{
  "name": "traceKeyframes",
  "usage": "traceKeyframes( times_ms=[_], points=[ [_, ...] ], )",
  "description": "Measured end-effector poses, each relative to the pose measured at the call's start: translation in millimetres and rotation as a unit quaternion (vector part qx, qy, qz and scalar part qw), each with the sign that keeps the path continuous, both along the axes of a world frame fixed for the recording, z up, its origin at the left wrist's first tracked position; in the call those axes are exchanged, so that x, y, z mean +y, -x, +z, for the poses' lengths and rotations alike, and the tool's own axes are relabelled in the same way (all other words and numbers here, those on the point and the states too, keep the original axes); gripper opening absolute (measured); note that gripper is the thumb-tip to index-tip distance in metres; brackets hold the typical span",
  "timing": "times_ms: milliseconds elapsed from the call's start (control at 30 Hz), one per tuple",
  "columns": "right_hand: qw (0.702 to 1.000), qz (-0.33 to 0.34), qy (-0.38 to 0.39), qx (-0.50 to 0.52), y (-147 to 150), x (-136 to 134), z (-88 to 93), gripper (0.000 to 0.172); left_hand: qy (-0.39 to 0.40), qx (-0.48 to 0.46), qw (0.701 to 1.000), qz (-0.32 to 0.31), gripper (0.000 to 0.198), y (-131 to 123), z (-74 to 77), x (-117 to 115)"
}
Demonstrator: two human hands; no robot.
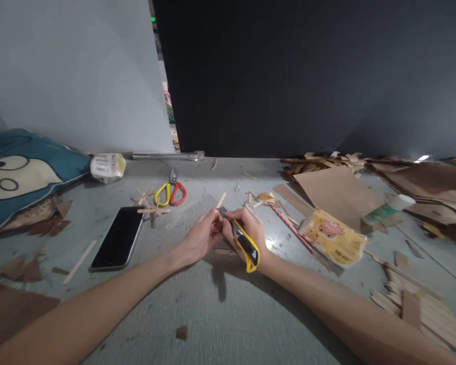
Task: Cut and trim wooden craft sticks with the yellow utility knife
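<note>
Gripping a yellow-and-black utility knife [244,244], the right hand [247,232] has its fingers curled fully round the handle, the blade end pointing up toward the left hand [201,237]. That left hand pinches a thin wooden stick [221,201] between thumb and fingertips, the other fingers loosely folded; the stick rises tilted away from the person, its top clear of both hands. The knife tip meets the stick just where the two hands come together, though whether the blade actually touches the wood is too small to tell. All this happens over the middle of a grey work surface [220,314].

Left of the hands lies a black phone [118,237], face up, with a loose flat stick [79,261] nearer the left edge. Beyond the phone, toward the back edge, sits a pair of scissors [171,193] with one yellow and one red handle, among scattered stick offcuts. A blue cushion [19,172] occupies the back left corner, a white wrapped roll [107,167] just beside it. To the right of the knife hand lies a yellow packet [332,237] printed with a cartoon, a glue stick [387,209] beyond it, and brown cardboard sheets [338,192] toward the back right. A stack of wooden sticks [418,312] rests near the right front edge.
</note>
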State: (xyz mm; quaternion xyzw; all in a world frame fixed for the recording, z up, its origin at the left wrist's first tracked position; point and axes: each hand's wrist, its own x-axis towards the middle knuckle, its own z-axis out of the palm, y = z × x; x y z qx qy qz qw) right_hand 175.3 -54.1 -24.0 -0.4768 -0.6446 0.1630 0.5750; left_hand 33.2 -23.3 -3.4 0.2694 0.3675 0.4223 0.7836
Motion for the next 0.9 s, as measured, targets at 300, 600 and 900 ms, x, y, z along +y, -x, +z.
traceKeyframes(
  times_ms=[300,600,900],
  points=[
    [0.999,0.027,0.004,0.017,-2,0,5.5,0.008,-0.018,0.007,1.000,0.002,0.028,0,4.9,-3],
    [0.996,0.063,0.047,0.035,-6,2,7.4,0.014,-0.048,0.042,0.998,0.008,0.034,-1,-0.4,-3],
    [0.997,0.020,0.042,0.060,5,-2,12.4,0.019,-0.079,0.050,0.996,0.017,0.040,-3,-2.1,-2]
  ],
)
